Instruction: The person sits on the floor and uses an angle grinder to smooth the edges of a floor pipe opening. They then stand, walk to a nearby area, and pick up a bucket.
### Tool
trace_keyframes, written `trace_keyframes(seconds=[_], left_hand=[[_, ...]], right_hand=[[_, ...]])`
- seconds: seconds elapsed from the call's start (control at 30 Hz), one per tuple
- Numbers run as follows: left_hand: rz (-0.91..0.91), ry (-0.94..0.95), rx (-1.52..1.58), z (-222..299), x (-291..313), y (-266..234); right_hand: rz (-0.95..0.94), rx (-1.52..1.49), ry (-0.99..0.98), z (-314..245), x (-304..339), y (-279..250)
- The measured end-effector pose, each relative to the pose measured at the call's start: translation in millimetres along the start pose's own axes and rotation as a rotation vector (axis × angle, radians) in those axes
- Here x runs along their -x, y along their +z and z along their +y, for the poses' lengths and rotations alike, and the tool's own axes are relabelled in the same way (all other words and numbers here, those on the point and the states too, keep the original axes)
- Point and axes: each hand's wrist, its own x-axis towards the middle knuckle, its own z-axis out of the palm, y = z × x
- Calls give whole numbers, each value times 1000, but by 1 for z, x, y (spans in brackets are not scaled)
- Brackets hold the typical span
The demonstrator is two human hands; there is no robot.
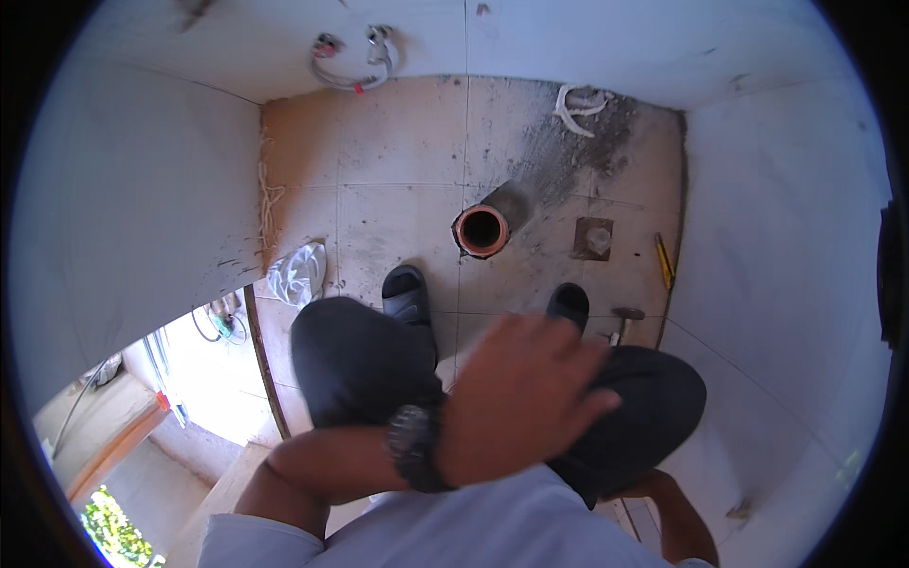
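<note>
Seen from above, a person in a white shirt and dark trousers sat or squatted in a small tiled room. The left hand, a dark watch on its wrist, crossed in front of the body toward the right knee; it was blurred, thumb apart from the fingers, its palm turned away, so I cannot tell whether it pinched anything. The right forearm went behind the right thigh, which hid the right hand, so its state cannot be told

Ahead of the sandals, an orange-brown pipe stood in the tiled floor, open end up. A hammer lay just beyond the right knee, which partly blocked it from view. Farther right were a square drain recess and, along the wall, a yellow cutter. Dark dirt spread toward the far right corner, with white strips lying on it. A crumpled silver bag sat beside the left sandal, pale cord ran along the left wall, and a grey hose looped from the far wall
</note>
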Motion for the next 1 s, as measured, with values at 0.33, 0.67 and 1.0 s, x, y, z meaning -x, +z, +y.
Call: trace_keyframes(seconds=[0.33, 0.67, 1.0], left_hand=[[-302, -430, 40, -69, -58, -43], [-208, -438, 240, -58, -29, 29], [-249, -690, -15, 171, 152, -140]], right_hand=[[82, 113, 143, -128, -119, -138], [212, 378, -280, -285, -36, -119], [-32, 897, -404, -411, 227, -171]])
